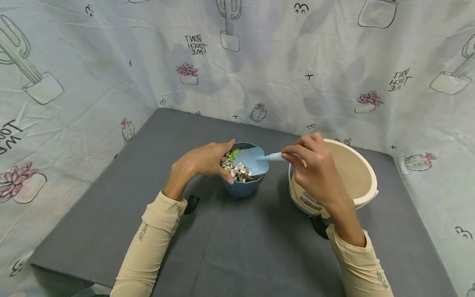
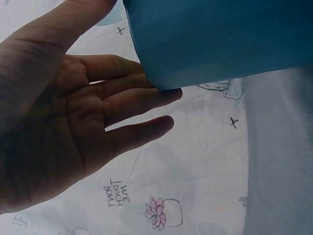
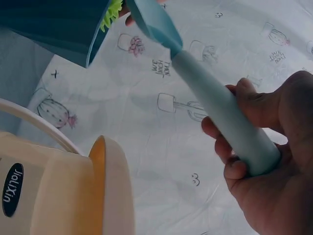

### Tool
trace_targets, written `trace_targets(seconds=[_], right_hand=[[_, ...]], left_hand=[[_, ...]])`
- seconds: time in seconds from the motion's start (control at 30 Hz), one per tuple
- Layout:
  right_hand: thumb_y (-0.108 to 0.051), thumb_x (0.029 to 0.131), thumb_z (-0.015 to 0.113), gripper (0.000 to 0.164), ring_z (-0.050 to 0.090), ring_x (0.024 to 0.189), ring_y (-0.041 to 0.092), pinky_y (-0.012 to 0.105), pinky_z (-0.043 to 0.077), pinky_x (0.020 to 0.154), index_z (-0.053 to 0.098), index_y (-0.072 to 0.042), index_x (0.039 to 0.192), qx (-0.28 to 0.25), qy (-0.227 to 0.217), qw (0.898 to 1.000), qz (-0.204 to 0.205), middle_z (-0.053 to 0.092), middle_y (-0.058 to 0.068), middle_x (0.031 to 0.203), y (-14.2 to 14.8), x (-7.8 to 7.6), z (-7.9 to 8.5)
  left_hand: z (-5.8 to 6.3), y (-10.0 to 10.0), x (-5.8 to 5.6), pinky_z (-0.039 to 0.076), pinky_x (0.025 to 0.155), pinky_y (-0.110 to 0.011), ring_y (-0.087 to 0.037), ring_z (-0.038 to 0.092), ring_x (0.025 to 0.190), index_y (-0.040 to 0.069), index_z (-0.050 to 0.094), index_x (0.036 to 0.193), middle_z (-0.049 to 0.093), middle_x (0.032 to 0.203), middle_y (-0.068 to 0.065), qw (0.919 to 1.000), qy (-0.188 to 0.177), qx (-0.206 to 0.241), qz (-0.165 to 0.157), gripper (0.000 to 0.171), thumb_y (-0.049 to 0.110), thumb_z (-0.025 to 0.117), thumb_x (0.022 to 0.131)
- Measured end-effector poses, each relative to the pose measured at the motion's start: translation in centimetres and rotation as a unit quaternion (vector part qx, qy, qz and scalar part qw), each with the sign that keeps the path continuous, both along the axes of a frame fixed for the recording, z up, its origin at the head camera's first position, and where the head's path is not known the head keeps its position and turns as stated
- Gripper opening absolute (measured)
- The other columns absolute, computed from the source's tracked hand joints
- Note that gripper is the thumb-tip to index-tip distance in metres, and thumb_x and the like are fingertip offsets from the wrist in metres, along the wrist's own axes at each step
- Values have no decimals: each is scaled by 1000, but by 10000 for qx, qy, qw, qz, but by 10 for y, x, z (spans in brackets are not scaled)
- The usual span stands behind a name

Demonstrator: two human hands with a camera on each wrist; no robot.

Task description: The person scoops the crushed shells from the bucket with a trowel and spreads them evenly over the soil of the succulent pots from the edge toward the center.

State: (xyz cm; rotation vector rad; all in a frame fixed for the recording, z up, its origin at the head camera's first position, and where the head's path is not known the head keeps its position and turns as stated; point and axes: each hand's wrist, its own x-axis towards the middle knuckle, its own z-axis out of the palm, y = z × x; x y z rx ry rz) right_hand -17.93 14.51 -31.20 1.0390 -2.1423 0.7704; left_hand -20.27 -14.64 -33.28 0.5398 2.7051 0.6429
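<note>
A blue flower pot [image 1: 243, 189] stands on the grey table, with whitish stones [image 1: 237, 170] and a small bright green plant [image 1: 233, 155] in it. My left hand [image 1: 202, 160] spans the pot's left side, thumb at the near rim and fingers at the far side; in the left wrist view the pot hides some fingertips. My right hand [image 1: 311, 165] grips the handle of a light blue trowel [image 3: 220, 115]. Its blade [image 1: 253, 160] lies over the right part of the pot's opening, tilted. Whether it touches the stones I cannot tell.
A cream bucket [image 1: 352, 165] stands to the right of the pot, partly behind my right hand and forearm; its label [image 3: 13, 190] and pale handle [image 3: 44, 122] show in the right wrist view. The grey table [image 1: 230, 247] backs onto a hanging printed sheet [image 1: 267, 49].
</note>
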Motion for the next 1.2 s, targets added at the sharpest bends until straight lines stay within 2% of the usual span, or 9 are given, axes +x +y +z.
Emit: trace_targets(seconds=[0.27,0.4,0.57,0.7,0.8,0.97,1.07,1.1,1.2], right_hand=[[5,88,79,4,45,81,26,28,34,71,80,2,91,225,352,9991,82,67,12,84,2,3,10],[7,87,79,7,48,84,30,29,35,73,80,2,91,-31,518,9986,-21,67,14,84,5,5,14],[6,88,78,6,50,86,34,31,36,75,80,3,92,-383,602,9970,-284,67,16,84,13,9,21],[7,87,79,4,51,86,38,25,35,78,80,6,91,-756,722,9930,-543,69,19,85,23,12,25],[12,83,79,7,49,84,39,18,31,81,79,8,89,-1115,874,9870,-765,70,21,84,34,13,29],[12,84,79,5,46,86,13,16,29,83,79,8,87,-1395,989,9795,-1065,70,25,82,55,14,35],[11,86,77,4,41,96,-4,16,29,82,79,9,88,-1356,924,9777,-1308,70,27,83,72,18,38],[11,86,76,4,40,97,-6,17,29,82,79,10,88,-1288,887,9775,-1418,70,28,83,79,19,39],[11,88,74,5,42,95,-2,18,27,83,78,11,90,-930,804,9762,-1787,68,28,84,98,22,42]], left_hand=[[3,1,-2,37,126,-53,-30,33,160,8,16,168,29,174,-10,9999,66,-71,-42,122,41,92,79],[5,1,-2,32,129,-54,-32,27,162,8,15,169,22,175,-10,9998,80,-131,-152,120,42,90,81],[7,9,3,27,130,-59,-39,16,164,8,5,169,7,177,-19,9980,-91,-520,-355,124,50,85,84],[5,22,6,27,128,-63,-47,17,162,11,-3,169,4,175,-26,9966,-131,-796,-173,131,61,82,83],[5,31,5,27,128,-64,-50,19,160,14,-5,170,6,174,-28,9960,-23,-896,-52,133,62,83,82],[6,27,-3,25,129,-62,-42,17,163,16,-2,170,9,177,-20,9982,76,-569,-179,135,49,91,79],[6,20,-9,33,127,-59,-36,29,161,19,0,171,15,177,-12,9985,37,-332,-426,137,41,96,75],[6,17,-11,38,124,-57,-35,39,156,21,1,171,19,177,-10,9984,-14,-264,-508,138,39,97,73],[8,12,-17,43,120,-54,-31,44,152,25,4,171,22,176,-4,9967,-99,-196,-782,139,34,99,70]])
